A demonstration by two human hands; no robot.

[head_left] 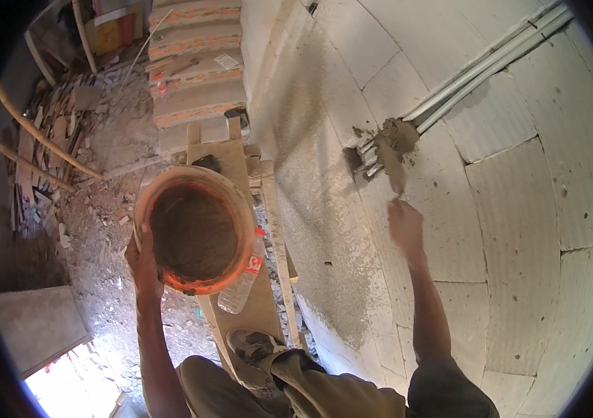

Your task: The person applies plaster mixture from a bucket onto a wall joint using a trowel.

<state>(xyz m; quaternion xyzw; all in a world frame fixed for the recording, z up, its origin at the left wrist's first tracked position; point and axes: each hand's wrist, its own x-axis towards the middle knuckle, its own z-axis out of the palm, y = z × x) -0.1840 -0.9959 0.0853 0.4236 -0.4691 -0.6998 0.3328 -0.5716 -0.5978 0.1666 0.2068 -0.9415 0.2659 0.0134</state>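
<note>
My left hand (142, 265) grips the left rim of an orange bucket (237, 216) holding grey-brown mortar (192, 230). My right hand (406, 226) is closed on the handle of a trowel (397, 177), whose mortar-covered blade points up against the block wall (498, 195). A lump of wet mortar (397, 139) is pressed around a chase in the wall, where white pipes (478, 76) come down diagonally from the upper right and short pipe ends (367, 160) show. A plastic bottle (237, 289) with a red label lies beside the bucket.
I am on a narrow plank platform (255, 313), my shoe (248, 345) near the bottle. Rough brick stairs (195, 66) rise ahead. Rubble (94, 223), scrap wood (52, 139) and leaning poles (45, 136) lie to the left, below. A grey slab (35, 317) sits at the lower left.
</note>
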